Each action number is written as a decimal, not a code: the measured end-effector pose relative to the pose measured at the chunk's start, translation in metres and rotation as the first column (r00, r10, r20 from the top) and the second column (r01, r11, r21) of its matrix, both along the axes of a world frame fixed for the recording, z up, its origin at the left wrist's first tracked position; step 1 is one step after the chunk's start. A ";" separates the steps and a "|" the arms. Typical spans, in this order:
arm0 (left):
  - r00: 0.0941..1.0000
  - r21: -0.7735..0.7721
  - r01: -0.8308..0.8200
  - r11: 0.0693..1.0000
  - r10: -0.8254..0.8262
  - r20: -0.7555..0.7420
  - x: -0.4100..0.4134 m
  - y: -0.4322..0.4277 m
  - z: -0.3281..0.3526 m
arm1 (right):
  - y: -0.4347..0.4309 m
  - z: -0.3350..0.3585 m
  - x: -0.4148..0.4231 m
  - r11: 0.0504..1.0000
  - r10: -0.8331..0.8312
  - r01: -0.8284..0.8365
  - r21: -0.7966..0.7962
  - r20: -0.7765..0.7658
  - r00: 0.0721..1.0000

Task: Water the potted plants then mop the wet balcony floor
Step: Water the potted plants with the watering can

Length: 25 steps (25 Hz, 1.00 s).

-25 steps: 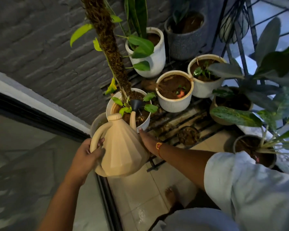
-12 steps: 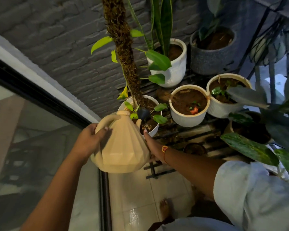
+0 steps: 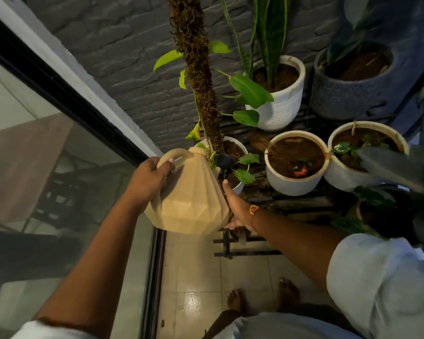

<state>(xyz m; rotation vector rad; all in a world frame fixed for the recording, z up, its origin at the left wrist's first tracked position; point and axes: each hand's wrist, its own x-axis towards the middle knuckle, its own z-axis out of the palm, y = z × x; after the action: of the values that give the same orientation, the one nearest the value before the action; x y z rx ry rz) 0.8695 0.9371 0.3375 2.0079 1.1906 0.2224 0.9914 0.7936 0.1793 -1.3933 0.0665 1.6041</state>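
A beige faceted watering can [image 3: 190, 196] is tilted toward a white pot [image 3: 238, 185] that holds a moss pole plant [image 3: 196, 69]. Its black spout head [image 3: 225, 160] hangs over that pot's soil. My left hand [image 3: 148, 178] grips the can's handle. My right hand [image 3: 238, 206] supports the can's right side and underside with fingers spread flat; most of those fingers are hidden behind the can. No water stream is visible.
Several more pots stand on a black slatted rack [image 3: 252, 241]: two white ones [image 3: 295, 165] [image 3: 278, 94], a cream one [image 3: 367, 152], a grey one [image 3: 353, 81]. Grey brick wall [image 3: 120, 50] behind, glass door [image 3: 59, 192] left. The floor tiles [image 3: 194, 304] by my bare feet [image 3: 235, 302] gleam.
The view has shifted, so the pots sit lower and further right in the frame. Both hands have kept their hold on the can over the same pot.
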 end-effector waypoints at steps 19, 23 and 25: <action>1.000 -0.069 -0.016 0.997 0.015 -0.008 0.007 -0.005 0.009 | -0.013 0.014 0.009 0.995 0.071 -0.072 0.070 0.017 0.997; 1.000 -0.060 -0.009 0.998 0.009 0.002 0.006 -0.002 0.007 | -0.012 0.014 0.010 0.994 0.079 -0.081 0.071 0.023 0.997; 1.000 -0.049 0.000 0.999 -0.001 -0.003 0.006 0.000 0.006 | -0.011 0.014 0.010 0.993 0.083 -0.085 0.076 0.027 0.996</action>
<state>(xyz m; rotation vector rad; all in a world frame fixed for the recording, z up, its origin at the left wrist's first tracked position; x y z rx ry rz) 0.8756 0.9370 0.3436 1.9668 1.1863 0.1884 1.0011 0.7824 0.1930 -1.3707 -0.0690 1.6412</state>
